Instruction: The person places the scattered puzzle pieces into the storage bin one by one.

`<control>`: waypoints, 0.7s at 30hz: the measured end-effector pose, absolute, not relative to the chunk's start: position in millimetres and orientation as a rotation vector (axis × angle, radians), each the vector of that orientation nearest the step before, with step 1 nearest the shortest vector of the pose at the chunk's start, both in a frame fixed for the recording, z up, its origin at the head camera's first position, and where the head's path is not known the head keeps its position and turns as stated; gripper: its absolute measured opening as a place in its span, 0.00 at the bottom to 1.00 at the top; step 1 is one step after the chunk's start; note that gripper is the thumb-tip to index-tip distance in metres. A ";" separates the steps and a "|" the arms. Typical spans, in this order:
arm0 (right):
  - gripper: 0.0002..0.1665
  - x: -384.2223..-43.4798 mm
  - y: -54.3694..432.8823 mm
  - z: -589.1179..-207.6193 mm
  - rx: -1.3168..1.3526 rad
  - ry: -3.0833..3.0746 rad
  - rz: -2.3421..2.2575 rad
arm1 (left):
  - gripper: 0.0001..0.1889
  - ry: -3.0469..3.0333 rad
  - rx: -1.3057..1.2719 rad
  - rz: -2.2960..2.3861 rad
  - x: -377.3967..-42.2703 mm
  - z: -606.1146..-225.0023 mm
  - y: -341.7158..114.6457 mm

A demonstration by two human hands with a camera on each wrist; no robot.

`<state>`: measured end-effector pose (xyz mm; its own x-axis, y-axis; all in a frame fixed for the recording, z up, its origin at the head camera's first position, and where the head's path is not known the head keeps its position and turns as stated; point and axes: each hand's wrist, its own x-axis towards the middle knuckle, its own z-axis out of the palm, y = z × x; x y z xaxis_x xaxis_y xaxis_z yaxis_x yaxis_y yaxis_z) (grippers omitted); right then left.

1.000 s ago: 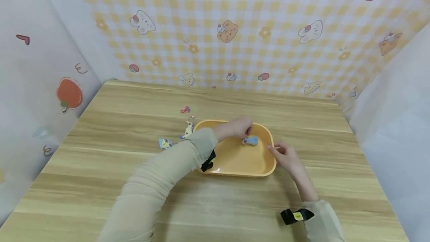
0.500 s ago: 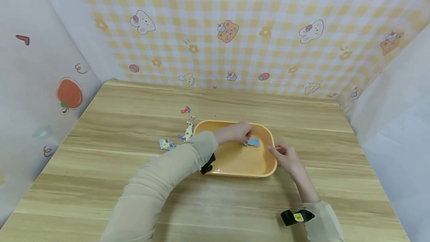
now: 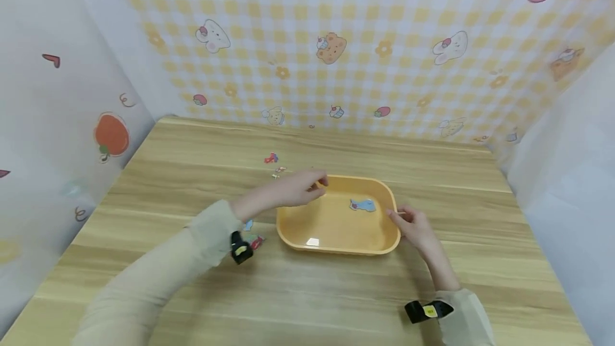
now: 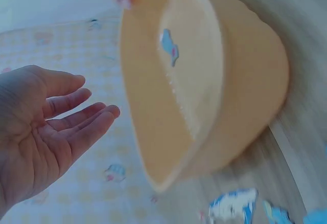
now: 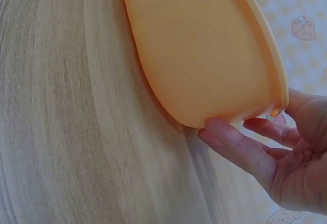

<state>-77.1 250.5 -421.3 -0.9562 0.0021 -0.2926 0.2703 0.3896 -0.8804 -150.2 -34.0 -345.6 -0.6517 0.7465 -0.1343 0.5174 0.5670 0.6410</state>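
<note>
A shallow yellow-orange plastic tray [image 3: 331,234] stands on the wooden table. Inside it, toward the right, lies a small flat light-blue cut-out piece [image 3: 363,205] with a reddish mark at one end. My left hand [image 3: 298,188] hovers at the tray's back left rim, its fingers loosely bent and apart. Nothing is between thumb and fingers of that hand [image 4: 51,127] in the left wrist view. At the right end, my right hand [image 3: 413,224] holds the tray's rim. In the right wrist view, this hand's fingers [image 5: 230,139] lie under the tray's end.
Left of the tray lie several small colourful flat pieces, among them a red and blue one [image 3: 271,158] at the back and a light-blue one [image 3: 248,225] partly behind the left forearm. A checked cloth [image 3: 355,84] hangs behind the wooden table [image 3: 336,298].
My left hand has let go of the light-blue piece inside the tray and moved left to the rim. The right hand has stayed at the tray's right end.
</note>
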 end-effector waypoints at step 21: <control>0.32 -75.0 247.6 -416.0 0.195 2.449 -1.510 | 0.07 2.719 0.845 0.570 -37.9 -277.7 -222.7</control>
